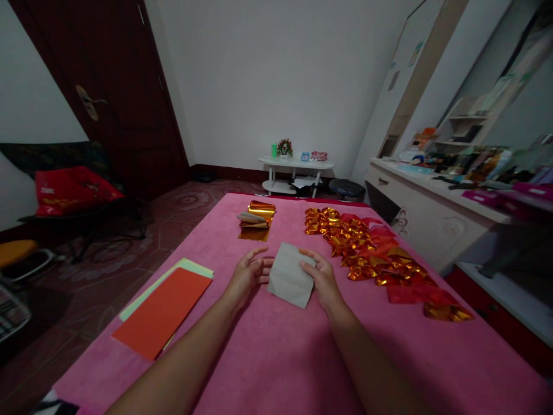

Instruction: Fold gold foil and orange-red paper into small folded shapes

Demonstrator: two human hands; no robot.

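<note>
A greyish-white sheet of paper (290, 276) is held slightly tilted over the pink cloth. My right hand (322, 274) pinches its right edge, thumb on top. At the paper's left side is my left hand (250, 274), its fingers apart and the fingertips close to the edge; whether they touch it I cannot tell. Beyond my hands lie gold foil sheets (261, 208) with a small grey paper stack (252, 219) on them. To the right spread several folded gold foil pieces (363, 245), some with red paper ends (404, 294).
Orange paper sheets (166, 311) over pale yellow-green ones (196, 266) lie on the left of the pink-covered table (259, 369). A white dresser (436, 202) stands along the right. Behind are a low white side table (294, 163) and a dark round stool (347, 187).
</note>
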